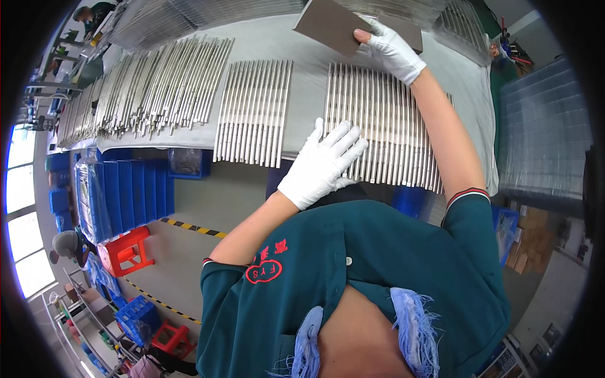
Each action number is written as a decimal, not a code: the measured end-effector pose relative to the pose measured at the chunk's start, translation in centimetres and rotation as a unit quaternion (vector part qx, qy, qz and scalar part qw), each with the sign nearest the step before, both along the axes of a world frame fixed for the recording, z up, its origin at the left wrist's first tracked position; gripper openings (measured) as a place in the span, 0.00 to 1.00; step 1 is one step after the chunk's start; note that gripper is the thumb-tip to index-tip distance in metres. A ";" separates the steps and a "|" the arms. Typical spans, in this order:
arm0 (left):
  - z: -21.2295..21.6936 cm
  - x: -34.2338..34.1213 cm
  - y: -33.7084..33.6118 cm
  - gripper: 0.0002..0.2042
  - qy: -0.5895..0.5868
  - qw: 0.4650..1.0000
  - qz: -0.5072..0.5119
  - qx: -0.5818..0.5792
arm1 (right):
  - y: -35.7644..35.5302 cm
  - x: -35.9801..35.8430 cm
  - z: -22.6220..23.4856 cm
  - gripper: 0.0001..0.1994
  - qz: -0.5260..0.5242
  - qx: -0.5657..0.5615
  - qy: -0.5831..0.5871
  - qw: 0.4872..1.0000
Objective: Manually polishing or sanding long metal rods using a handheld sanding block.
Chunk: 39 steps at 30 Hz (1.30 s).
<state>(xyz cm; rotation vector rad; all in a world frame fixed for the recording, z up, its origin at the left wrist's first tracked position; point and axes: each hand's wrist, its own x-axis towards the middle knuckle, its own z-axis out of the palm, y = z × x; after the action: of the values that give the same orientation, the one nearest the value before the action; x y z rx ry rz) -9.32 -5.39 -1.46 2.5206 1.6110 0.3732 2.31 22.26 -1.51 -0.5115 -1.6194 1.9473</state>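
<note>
Now left hand (322, 165) spread flat on ribbed metal rods (384, 129); right hand (392, 50) pinching brown card (331, 24).

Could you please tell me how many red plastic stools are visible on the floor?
2. One red stool stands beside the blue bins at the left; a second red stool sits lower down near the blue crate. Others may be hidden.

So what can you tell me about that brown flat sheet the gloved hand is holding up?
The brown sheet is a thin, flat, stiff-looking board, plain and matte like cardboard. It is held tilted above the far end of the table. The right hand, in a white glove, pinches its near edge. Its upper part runs out of view.
</note>
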 end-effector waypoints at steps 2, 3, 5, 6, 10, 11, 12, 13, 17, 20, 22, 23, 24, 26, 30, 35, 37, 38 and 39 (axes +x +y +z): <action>0.2 0.2 -0.2 0.40 0.006 1.000 0.018 -0.003 | 0.4 2.6 0.1 0.33 -0.071 0.012 -0.037 0.997; 0.2 0.2 -0.2 0.40 0.005 1.000 0.018 -0.004 | -0.6 3.4 1.1 0.33 -0.070 0.011 -0.039 0.997; 0.1 0.0 -0.2 0.39 0.008 1.000 0.017 -0.006 | -3.5 5.0 3.0 0.31 -0.136 0.186 -0.152 0.961; 0.0 0.1 -0.2 0.39 0.007 1.000 0.016 -0.006 | -4.2 6.0 2.8 0.31 -0.147 0.154 -0.162 0.964; -0.4 0.1 -0.5 0.36 -0.006 1.000 0.013 0.017 | -7.3 9.3 1.6 0.30 -0.206 0.277 -0.196 0.918; -0.5 0.1 -0.5 0.36 -0.008 1.000 0.012 0.024 | -7.8 9.8 1.7 0.29 -0.220 0.288 -0.217 0.906; -0.5 0.2 -0.5 0.36 -0.009 1.000 0.012 0.023 | -8.5 10.2 1.8 0.29 -0.233 0.298 -0.239 0.894; -0.4 0.2 -0.6 0.35 -0.004 1.000 0.017 0.025 | -9.1 10.4 2.2 0.29 -0.234 0.297 -0.239 0.894; -0.6 0.3 -0.4 0.41 -0.011 1.000 0.027 0.009 | -10.9 10.4 3.1 0.31 -0.229 0.361 -0.354 0.832; -0.4 0.3 -0.5 0.39 -0.006 1.000 0.015 0.011 | -11.7 10.6 3.0 0.33 -0.215 0.396 -0.332 0.829; -0.8 0.1 -0.8 0.38 -0.009 0.999 0.009 0.032 | -11.9 10.6 3.1 0.33 -0.200 0.405 -0.334 0.827; -1.0 0.1 -0.9 0.36 -0.011 0.998 0.003 0.054 | -12.0 10.6 3.1 0.34 -0.185 0.414 -0.337 0.825; -1.0 0.1 -1.0 0.36 -0.013 0.999 0.002 0.053 | -12.1 10.5 3.3 0.34 -0.185 0.413 -0.338 0.825; -1.0 0.1 -1.1 0.28 -0.080 0.993 -0.012 0.080 | -12.2 10.5 3.6 0.34 -0.181 0.314 -0.378 0.852; 0.1 0.1 -1.1 0.27 -0.105 0.990 -0.024 0.086 | -11.2 11.6 3.7 0.31 -0.170 0.302 -0.294 0.891; 0.8 0.0 -0.7 0.27 -0.133 0.990 -0.044 0.035 | -10.2 10.4 6.2 0.28 0.012 0.309 -0.289 0.906; 0.1 0.2 -1.0 0.28 -0.147 0.987 -0.043 0.053 | -11.1 8.3 5.7 0.28 0.007 0.368 -0.299 0.880; -0.2 0.3 -1.0 0.28 -0.149 0.986 -0.040 0.071 | -11.8 7.5 5.2 0.27 -0.005 0.399 -0.297 0.867; -0.1 0.3 -0.9 0.28 -0.151 0.984 -0.038 0.090 | -12.2 7.1 4.9 0.27 -0.017 0.432 -0.296 0.852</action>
<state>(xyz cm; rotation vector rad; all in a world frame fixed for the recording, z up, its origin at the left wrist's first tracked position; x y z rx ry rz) -9.02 -6.29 -1.56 2.4884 1.4200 0.8798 9.36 10.06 3.40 -0.7696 -2.5975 0.8499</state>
